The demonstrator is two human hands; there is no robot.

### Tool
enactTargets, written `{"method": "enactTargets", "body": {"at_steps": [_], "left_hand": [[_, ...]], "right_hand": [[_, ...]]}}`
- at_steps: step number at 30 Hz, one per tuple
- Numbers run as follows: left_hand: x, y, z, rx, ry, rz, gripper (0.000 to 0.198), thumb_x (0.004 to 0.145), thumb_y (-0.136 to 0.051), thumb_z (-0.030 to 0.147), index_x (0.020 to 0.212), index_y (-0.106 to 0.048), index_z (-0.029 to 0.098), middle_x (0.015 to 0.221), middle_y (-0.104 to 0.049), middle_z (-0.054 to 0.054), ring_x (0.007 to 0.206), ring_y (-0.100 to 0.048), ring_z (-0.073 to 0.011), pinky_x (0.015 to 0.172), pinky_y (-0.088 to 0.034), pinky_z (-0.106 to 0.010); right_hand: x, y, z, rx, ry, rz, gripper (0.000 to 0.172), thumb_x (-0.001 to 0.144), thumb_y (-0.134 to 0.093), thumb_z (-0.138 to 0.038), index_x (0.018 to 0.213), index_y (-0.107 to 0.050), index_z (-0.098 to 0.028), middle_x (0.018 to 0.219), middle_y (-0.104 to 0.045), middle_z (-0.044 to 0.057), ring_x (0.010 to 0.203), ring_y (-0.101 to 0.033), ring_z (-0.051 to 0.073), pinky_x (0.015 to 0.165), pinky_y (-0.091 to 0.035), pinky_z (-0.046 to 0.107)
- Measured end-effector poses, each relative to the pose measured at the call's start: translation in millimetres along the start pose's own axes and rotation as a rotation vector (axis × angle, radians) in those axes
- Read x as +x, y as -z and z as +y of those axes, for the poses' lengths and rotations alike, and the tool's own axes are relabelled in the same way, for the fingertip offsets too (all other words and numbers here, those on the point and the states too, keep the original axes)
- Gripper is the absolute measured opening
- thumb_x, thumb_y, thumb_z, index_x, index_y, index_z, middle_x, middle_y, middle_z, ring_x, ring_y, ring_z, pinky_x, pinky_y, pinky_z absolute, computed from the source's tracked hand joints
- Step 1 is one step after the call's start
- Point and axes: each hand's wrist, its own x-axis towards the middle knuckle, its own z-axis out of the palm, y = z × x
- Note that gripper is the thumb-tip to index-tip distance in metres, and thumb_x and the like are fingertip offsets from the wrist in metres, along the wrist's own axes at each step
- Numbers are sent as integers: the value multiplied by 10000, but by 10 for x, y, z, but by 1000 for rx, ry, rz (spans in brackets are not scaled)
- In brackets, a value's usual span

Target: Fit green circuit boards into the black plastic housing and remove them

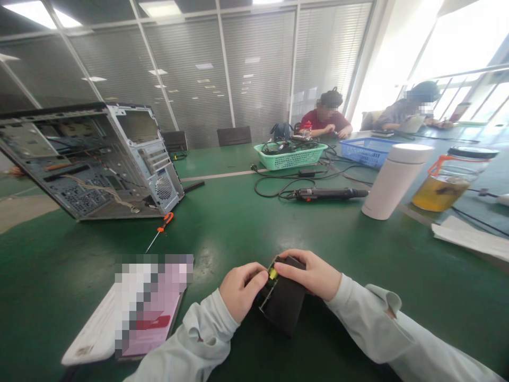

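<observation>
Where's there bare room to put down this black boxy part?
Bare green tabletop lies between the orange-handled metal screwdriver and the black cylindrical power tool, and between your right hand and the pale cylindrical tumbler. It's crowded around the mint-green plastic basket, with black cables tangled in and beside it.

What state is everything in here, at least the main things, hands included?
Dark box: held in both hands
Left hand: curled at the box's edge
Right hand: gripping the box
Computer case: side open, interior exposed
Orange-handled screwdriver: lying loose
Black long-bodied tool: lying flat
Green basket: loaded with cables
Pale bottle: capped
Glass jar: lidded, partly filled
</observation>
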Motion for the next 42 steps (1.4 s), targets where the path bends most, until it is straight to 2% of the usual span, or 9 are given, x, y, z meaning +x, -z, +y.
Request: {"method": "enactTargets", "body": {"at_steps": [5,7,13,17,27,31,34,38,42], "left_hand": [[59,24,-140,-297,83,347,332,752,-450,449,729,-644,180,729,-661,-50,787,-569,-226,699,-419,-300],[96,31,-209,-522,165,456,356,736,-455,458,782,-654,167,630,-632,-34,695,-570,-210,611,-420,-288],[164,88,-194,-930,205,432,452,739,-388,415,832,-659,65,420,-515,-10,410,-401,-128,422,-294,-241],[146,106,-115,-999,207,434,425,731,-406,387,844,-656,63,432,-535,-19,420,-402,-124,426,-273,-230],[125,72,-72,-1013,203,458,414,751,-415,370,837,-664,51,432,-560,-33,434,-433,-128,434,-301,-224],[122,69,-60,-1010,200,475,419,750,-412,363,829,-666,39,426,-557,-39,423,-434,-128,426,-302,-220],[119,68,-62,-1011,198,481,412,746,-419,348,839,-671,36,427,-554,-35,418,-433,-124,424,-303,-217],[118,70,-78,-1024,209,475,415,750,-417,353,833,-678,41,437,-560,-42,428,-448,-129,427,-308,-218],[120,71,-86,-1030,202,468,422,756,-413,366,836,-673,43,437,-563,-43,430,-445,-129,426,-307,-219]], "right_hand": [[-27,63,-70,43,-129,29,488,777,-662,-481,1069,-542,-109,615,-516,-3,341,-414,75,255,-314,109],[-22,75,-103,165,-208,27,415,801,-690,-401,1036,-507,-111,612,-522,0,353,-464,102,275,-376,116],[-16,91,-215,563,-481,14,271,1011,-422,-390,1066,-401,-125,754,-576,78,610,-616,176,491,-529,178],[-41,86,-247,904,-672,119,475,1018,-297,-529,1046,-483,-92,695,-557,54,679,-621,207,531,-545,239],[-37,-5,-201,1003,-638,-21,620,1008,-110,-563,991,-509,-89,681,-542,56,638,-607,197,548,-515,256],[3,-16,-119,649,-416,78,375,935,-438,-494,1008,-422,-126,939,-549,93,744,-606,198,577,-500,228],[2,-15,25,270,-58,181,442,720,-678,-428,928,-406,-148,894,-533,55,745,-567,192,573,-473,221],[-53,-41,84,-397,387,392,320,713,-616,-292,943,-438,-159,889,-514,37,763,-517,183,640,-460,259],[-219,44,33,-739,579,497,240,757,-510,-234,968,-416,-171,1039,-488,69,916,-502,214,746,-460,317]]}}
